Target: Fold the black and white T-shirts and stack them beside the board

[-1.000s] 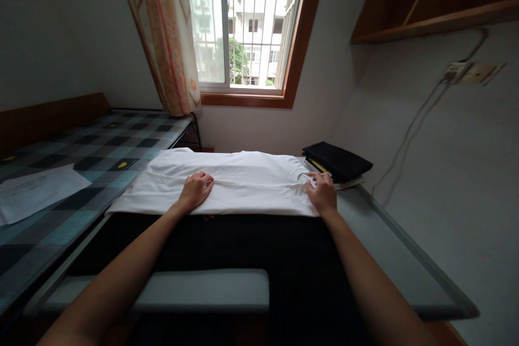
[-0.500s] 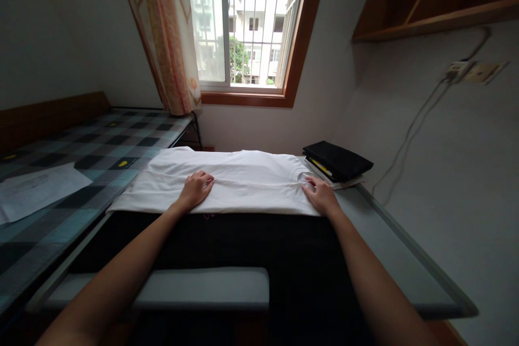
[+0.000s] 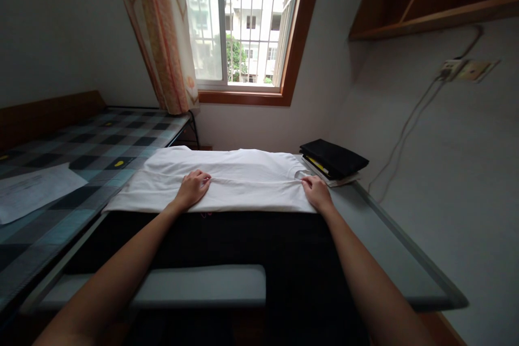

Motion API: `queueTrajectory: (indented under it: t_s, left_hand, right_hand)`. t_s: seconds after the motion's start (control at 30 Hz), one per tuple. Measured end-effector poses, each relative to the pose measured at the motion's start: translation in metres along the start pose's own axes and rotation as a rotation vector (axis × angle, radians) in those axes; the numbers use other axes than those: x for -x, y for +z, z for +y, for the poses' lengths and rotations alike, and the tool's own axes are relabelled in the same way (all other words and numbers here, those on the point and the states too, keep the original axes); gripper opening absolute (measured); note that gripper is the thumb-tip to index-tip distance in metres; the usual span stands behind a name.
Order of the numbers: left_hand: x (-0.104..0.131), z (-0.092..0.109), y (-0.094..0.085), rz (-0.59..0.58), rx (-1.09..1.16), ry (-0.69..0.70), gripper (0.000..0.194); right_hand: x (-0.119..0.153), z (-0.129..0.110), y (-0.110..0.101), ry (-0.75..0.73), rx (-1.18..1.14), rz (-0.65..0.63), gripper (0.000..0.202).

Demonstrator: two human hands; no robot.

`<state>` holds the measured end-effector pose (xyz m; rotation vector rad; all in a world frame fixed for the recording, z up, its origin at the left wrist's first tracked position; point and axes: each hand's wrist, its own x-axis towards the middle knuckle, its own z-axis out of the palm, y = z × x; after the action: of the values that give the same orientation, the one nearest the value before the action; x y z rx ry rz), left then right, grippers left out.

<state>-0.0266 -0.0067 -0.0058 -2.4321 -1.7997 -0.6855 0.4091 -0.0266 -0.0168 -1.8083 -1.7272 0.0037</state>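
A white T-shirt (image 3: 251,194) lies spread sideways over the table, its neckline toward the right and a long crease running across it. My left hand (image 3: 192,188) rests on the shirt's left part, thumb and fingers closed on a pinch of fabric at the crease. Near the neckline, my right hand (image 3: 318,192) pinches the other end of the same crease. The cloth between both hands looks drawn straight. Under and in front of the shirt is a black cloth (image 3: 243,240) with a small pink mark, partly covered by the shirt.
Beyond my right hand, a black folder-like item (image 3: 334,158) lies on papers on the pale table (image 3: 381,243). To the left stands a bed with a checked cover (image 3: 133,143) and a paper sheet (image 3: 38,189). A wooden shelf (image 3: 438,19) overhangs the right side.
The fingers of my right hand have drawn together on the fabric near the neckline. My left hand stays about where it was on the crease. The view has shifted slightly.
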Motion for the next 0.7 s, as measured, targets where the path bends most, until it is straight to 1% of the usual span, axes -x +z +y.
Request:
queueTrajectory:
  t_s: [0.1, 0.17, 0.27, 0.4, 0.57, 0.7]
  left_hand:
    - [0.0, -0.003, -0.004, -0.006, -0.022, -0.033, 0.031]
    - [0.0, -0.009, -0.01, -0.019, -0.046, -0.06, 0.033]
    - [0.002, -0.023, -0.022, -0.05, -0.1, -0.117, 0.031]
    - [0.004, -0.043, -0.035, -0.053, -0.176, -0.243, 0.03]
    - [0.002, -0.061, -0.039, -0.072, -0.21, -0.333, 0.031]
    - [0.004, -0.074, -0.043, -0.058, -0.272, -0.368, 0.03]
  right_hand:
    - [0.0, 0.002, -0.001, 0.001, -0.024, -0.001, 0.028]
    - [-0.002, 0.004, -0.002, 0.004, -0.064, 0.005, 0.031]
    - [-0.004, 0.008, -0.003, 0.014, -0.117, -0.005, 0.034]
    - [-0.006, 0.01, -0.003, 0.033, -0.172, -0.01, 0.03]
    - [-0.005, 0.008, -0.007, 0.069, -0.254, -0.01, 0.028]
    - [-0.004, 0.004, -0.009, 0.087, -0.202, -0.001, 0.026]
